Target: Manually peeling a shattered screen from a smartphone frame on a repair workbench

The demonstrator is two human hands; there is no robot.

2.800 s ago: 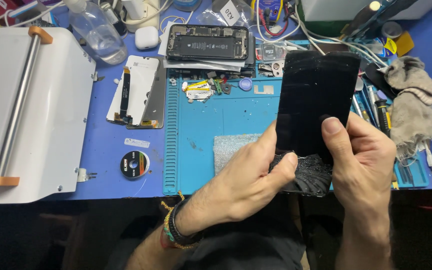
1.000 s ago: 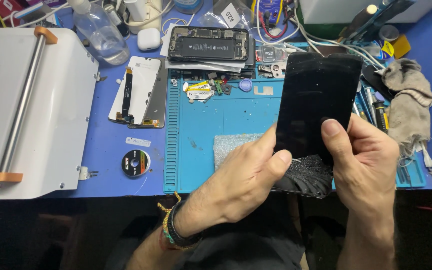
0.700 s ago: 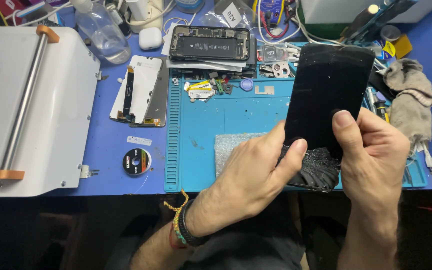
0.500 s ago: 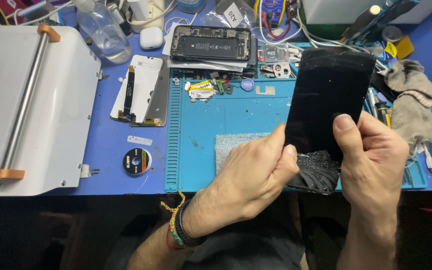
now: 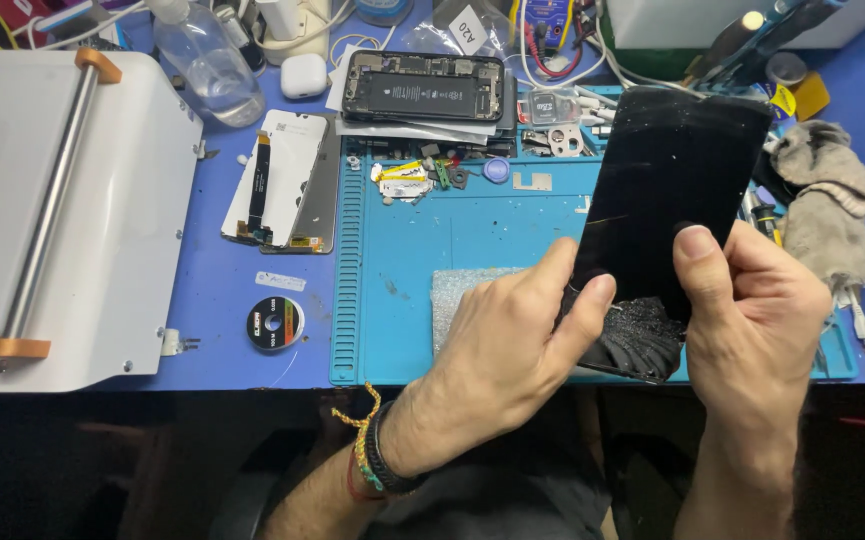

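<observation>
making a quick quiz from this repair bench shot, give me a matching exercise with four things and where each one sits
Things:
1. black phone screen panel with shattered lower end
2. clear plastic bottle
3. small round black tape roll
4. crumpled grey-beige cloth

Places:
A. on the blue tabletop, just left of the teal work mat
B. at the right edge of the mat
C. held up between the left hand and right hand
D. at the back, above the white machine

Pairs: 1-C, 2-D, 3-A, 4-B

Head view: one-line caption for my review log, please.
Left hand and right hand hold a cracked black phone screen above a blue repair mat.
</observation>
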